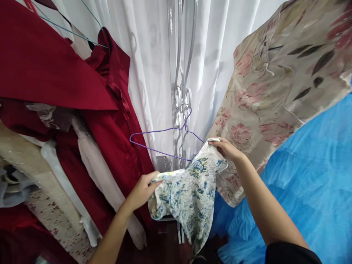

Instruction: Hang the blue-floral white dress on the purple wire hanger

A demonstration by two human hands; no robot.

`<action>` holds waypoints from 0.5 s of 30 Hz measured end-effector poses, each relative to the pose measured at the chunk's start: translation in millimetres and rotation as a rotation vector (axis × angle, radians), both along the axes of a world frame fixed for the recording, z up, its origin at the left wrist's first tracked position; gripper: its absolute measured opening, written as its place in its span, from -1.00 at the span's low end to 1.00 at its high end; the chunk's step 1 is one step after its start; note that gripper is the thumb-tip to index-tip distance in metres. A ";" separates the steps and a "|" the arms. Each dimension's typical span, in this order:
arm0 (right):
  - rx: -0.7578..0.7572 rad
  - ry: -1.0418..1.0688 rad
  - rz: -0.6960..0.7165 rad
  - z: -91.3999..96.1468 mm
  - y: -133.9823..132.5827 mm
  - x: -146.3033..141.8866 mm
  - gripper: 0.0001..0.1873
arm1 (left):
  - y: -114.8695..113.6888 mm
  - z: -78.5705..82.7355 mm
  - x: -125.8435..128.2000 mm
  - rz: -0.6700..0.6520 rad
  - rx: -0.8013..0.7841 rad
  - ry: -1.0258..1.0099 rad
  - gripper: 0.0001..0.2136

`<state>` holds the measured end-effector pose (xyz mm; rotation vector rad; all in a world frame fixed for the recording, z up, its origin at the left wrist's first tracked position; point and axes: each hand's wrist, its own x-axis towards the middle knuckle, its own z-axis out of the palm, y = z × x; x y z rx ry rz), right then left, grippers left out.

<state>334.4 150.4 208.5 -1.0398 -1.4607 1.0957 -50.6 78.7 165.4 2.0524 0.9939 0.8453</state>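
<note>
A white garment with a blue and green pattern [196, 190] hangs between my two hands. My left hand [143, 189] pinches its left shoulder edge, while my right hand [227, 148] grips the other shoulder near the neckline. Behind the garment, a purple wire hanger [159, 130] hooks onto the white metal rack [180, 91]. The hanger's right arm goes into the garment by my right hand; its left arm is bare, above my left hand. What lies inside the cloth is hidden.
Dark red garments [110, 95] hang on the left, among pale sleeves. On the right are a beige floral garment [247, 106] and bright blue ruffled fabric [299, 176]. A white curtain [154, 73] covers the back.
</note>
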 end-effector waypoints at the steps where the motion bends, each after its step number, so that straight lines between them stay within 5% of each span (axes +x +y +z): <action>1: -0.038 0.052 0.043 1.0 -1.1 -6.2 -0.77 | 8.6 4.1 -13.5 0.026 0.056 0.054 -0.79; 8: -0.093 0.139 0.054 12.9 -16.4 -9.4 -0.51 | 76.2 15.9 -83.9 0.213 0.394 0.505 -0.78; 12: -0.116 0.143 0.044 22.1 -18.9 -10.9 -0.57 | 109.5 48.3 -70.5 0.408 0.562 0.341 -0.74; 15: -0.161 0.249 0.083 19.5 -25.1 -14.3 -0.60 | 128.0 74.3 -45.4 0.388 0.529 0.036 -0.76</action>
